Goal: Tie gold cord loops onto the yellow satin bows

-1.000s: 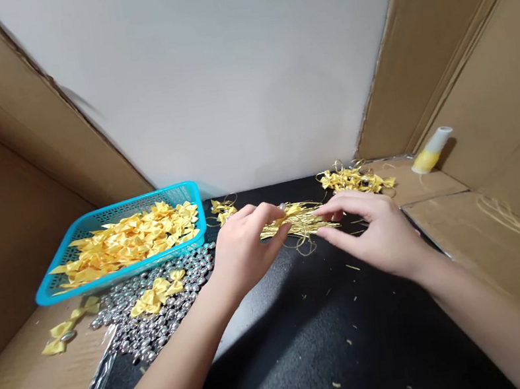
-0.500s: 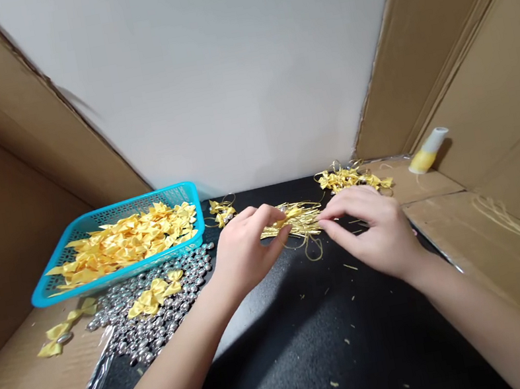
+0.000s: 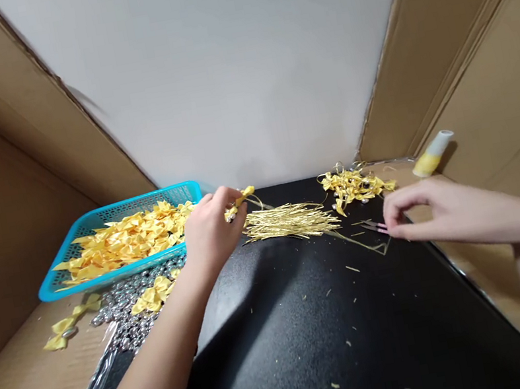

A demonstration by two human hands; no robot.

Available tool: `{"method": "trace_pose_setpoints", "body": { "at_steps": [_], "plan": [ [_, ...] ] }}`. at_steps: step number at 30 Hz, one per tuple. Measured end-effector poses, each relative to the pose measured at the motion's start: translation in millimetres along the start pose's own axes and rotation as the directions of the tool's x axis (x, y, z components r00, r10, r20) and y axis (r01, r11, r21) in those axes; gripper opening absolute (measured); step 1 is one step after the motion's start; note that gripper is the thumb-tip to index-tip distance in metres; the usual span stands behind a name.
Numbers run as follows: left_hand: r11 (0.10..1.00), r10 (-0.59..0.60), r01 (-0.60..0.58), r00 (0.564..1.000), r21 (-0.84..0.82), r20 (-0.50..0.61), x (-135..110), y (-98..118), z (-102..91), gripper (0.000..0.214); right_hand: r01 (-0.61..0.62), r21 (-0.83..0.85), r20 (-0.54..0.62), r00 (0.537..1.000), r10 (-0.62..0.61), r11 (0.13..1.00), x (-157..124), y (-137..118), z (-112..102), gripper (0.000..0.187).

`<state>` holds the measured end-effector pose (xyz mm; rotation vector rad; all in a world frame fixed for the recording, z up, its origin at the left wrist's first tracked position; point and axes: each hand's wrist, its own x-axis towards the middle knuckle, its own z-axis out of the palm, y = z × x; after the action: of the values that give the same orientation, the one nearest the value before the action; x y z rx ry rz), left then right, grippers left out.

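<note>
My left hand (image 3: 213, 229) is closed in a pinch beside the basket's right end, with a small yellow ribbon bow (image 3: 248, 191) showing at its fingertips. A silvery bead and thin cord show by the bow, partly hidden by the fingers. My right hand (image 3: 417, 214), at the table's right edge, has its fingers closed around the pink handles of small scissors (image 3: 373, 226), whose blades point left. Between the hands lies a bundle of short gold cords (image 3: 292, 221). A loose loop of gold cord (image 3: 374, 247) lies just under the blades.
A turquoise basket (image 3: 51, 295) full of yellow bows stands at the left. Silver beads (image 3: 129, 291) and several bows (image 3: 154, 295) lie before it. Bows with cords (image 3: 353, 184) are piled at the back right, near a white-and-yellow cone (image 3: 434, 154). Cardboard walls flank the black table (image 3: 309, 333).
My left hand has moved left from the cord bundle with a bow. My right hand has moved right and closed on the scissors. The cord bundle is now uncovered.
</note>
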<state>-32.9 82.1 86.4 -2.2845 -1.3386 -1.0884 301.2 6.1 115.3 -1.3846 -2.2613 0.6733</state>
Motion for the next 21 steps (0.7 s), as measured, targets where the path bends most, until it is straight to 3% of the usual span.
{"method": "trace_pose_setpoints", "body": {
  "at_steps": [2,4,7,11,13,17,19,21],
  "plan": [
    [0.994,-0.047,0.046,0.999,-0.096,-0.011,2,-1,-4.1,0.006,-0.057,-0.029,0.119,0.991,0.060,0.998,0,9,5,0.012],
    [0.977,-0.051,0.049,0.999,-0.206,-0.002,2,5,-7.2,0.005,-0.070,-0.039,0.118,0.990,0.075,0.997,6,8,16,0.009],
    [0.958,0.015,-0.012,1.000,-0.286,0.010,-2,21,-9.2,0.005,-0.010,-0.003,-0.075,0.997,0.010,1.000,18,-12,37,0.012],
    [0.887,0.048,0.008,0.993,-0.462,0.109,-9,43,-12.0,0.011,0.089,0.116,-0.384,0.923,-0.038,0.989,31,-47,64,0.017],
    [0.780,0.035,0.124,0.970,-0.613,0.240,-11,51,-13.4,0.015,0.104,0.243,-0.435,0.901,0.012,0.965,34,-55,75,0.015],
    [0.460,-0.012,0.416,0.886,-0.784,0.463,-18,61,-8.5,0.013,0.137,0.463,-0.469,0.876,0.110,0.876,36,-53,95,0.019],
    [0.335,0.006,0.525,0.829,-0.782,0.559,-27,62,-1.4,0.004,0.191,0.425,-0.500,0.865,0.053,0.885,34,-49,103,0.028],
    [0.251,0.036,0.594,0.784,-0.764,0.620,-41,62,6.8,0.014,0.239,0.330,-0.508,0.860,-0.041,0.913,30,-45,111,0.027]
  ]
}}
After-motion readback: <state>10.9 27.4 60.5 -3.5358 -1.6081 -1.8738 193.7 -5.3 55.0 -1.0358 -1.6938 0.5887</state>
